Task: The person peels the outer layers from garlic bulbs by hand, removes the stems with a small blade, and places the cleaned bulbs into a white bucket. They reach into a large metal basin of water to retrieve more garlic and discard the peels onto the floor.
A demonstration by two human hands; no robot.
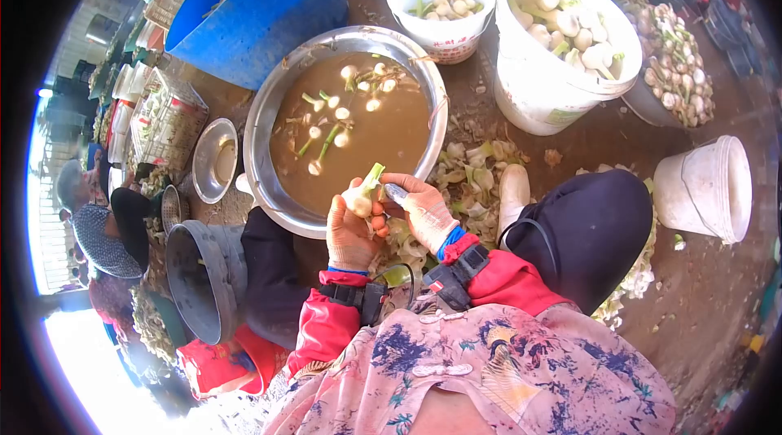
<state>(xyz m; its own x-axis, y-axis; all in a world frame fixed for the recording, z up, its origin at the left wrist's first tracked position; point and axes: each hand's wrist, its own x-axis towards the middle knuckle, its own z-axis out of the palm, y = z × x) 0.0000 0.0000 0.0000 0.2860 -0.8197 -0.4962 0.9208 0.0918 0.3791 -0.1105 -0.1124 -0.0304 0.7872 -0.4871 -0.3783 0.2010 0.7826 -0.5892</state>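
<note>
Garlic bulb [358, 201] at the basin's [436, 109] near rim, held in the half-curled left hand [350, 241], stem pointing far and slightly right; right hand [428, 213], closed round small metal tool [396, 194], sits just right of the stem.

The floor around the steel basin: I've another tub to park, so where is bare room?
Mostly bare floor lies between the large and small white buckets, and nearer the wearer, beyond the peelings on the right.

It's crowded between basin and right foot, under peelings, and left, around metal bowl and basket.
</note>
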